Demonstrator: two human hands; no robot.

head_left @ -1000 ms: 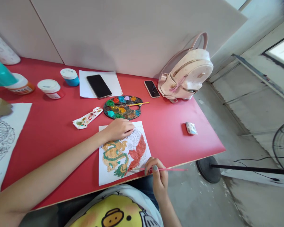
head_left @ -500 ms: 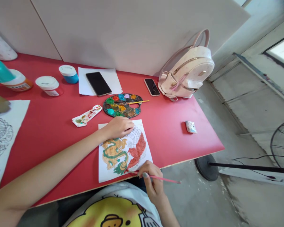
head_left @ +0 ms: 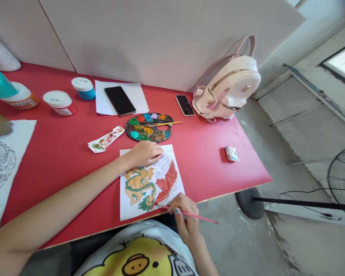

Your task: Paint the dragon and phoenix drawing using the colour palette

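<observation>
A white sheet with a printed drawing (head_left: 126, 212), partly coloured orange, green and red, lies at the front edge of the red table. My left hand (head_left: 148, 152) rests on its upper part, fingers slightly bent and side by side, holding no tool. In my right hand (head_left: 185, 214), a pink paintbrush (head_left: 202, 218) is pinched between thumb and fingers. The brush tip touches the paper near the bottom of the red area, beside the green part. Just beyond my left hand sits a dark paint palette (head_left: 158, 135) with several colours; a yellow-handled brush (head_left: 172, 123) lies across it.
A paint-stained tissue (head_left: 105, 141) lies left of the palette. Behind are a black phone (head_left: 120, 100) on white paper, another phone (head_left: 185, 105) and a pink backpack (head_left: 230, 88). Paint jars (head_left: 59, 102) and another line drawing (head_left: 1, 165) are leftward. A small packet (head_left: 231, 153) lies right.
Almost nothing differs. My right hand and the brush have shifted very slightly at the lower edge of the red area; my left hand stays on the sheet.
</observation>
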